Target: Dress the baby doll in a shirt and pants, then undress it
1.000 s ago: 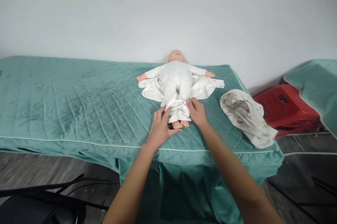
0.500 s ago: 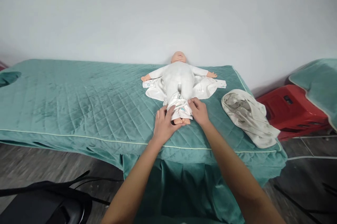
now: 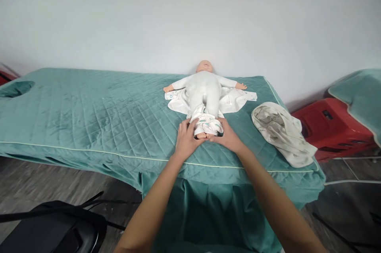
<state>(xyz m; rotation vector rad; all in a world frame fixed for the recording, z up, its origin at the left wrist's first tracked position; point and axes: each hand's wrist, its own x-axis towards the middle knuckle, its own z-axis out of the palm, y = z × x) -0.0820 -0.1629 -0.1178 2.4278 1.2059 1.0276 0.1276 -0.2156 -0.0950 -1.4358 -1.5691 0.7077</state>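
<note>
A baby doll (image 3: 204, 86) with a white body lies on its back on a quilted green bed cover (image 3: 119, 118), arms spread and head by the wall. Under its torso a white printed baby shirt (image 3: 233, 102) is spread flat. White patterned baby pants (image 3: 207, 120) are bunched round its lower legs, with the feet showing below the hem. My left hand (image 3: 187, 138) grips the left side of the pants, thumb beside the foot. My right hand (image 3: 228, 136) grips the other side, its thumb at the other foot. Some fingertips are hidden by the cloth.
A crumpled, pale patterned cloth (image 3: 282, 134) lies to the right near the bed's edge. Past that end stands a red plastic stool (image 3: 336, 126). The wall (image 3: 119, 31) runs behind the bed. A black chair (image 3: 59, 225) is at lower left.
My right hand has shifted lower on the pants, bringing its thumb down to the doll's foot. My left hand stays nearly where it was. The view has shifted slightly.
</note>
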